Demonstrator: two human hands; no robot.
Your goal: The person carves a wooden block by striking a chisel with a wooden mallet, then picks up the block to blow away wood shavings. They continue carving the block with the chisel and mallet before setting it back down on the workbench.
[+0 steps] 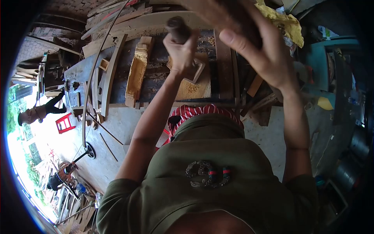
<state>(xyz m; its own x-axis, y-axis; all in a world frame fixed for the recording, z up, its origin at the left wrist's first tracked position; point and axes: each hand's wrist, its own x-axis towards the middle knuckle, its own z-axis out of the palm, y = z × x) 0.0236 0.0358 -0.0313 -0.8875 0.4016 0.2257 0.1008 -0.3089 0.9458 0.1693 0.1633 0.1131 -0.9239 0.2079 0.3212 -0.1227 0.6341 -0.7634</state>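
Observation:
My left hand (181,54) is closed around the upright dark handle of a chisel (178,28); its blade is hidden below the fist. Just under that hand lies a small pale wooden frame (199,71) with rounded corners. It rests on a light wooden board (198,93) scattered with shavings. My right hand (265,58) is raised higher and to the right, its fingers wrapped round a brown wooden mallet (237,19). The mallet is blurred by motion and partly cut off by the top edge, so its full shape does not show.
A roughly hollowed wooden block (136,74) lies on the dark workbench (156,78), left of my hands. Long planks (113,76) and offcuts surround it. A red stool (65,123) and a person (39,111) are at far left. Teal shelving (317,62) stands right.

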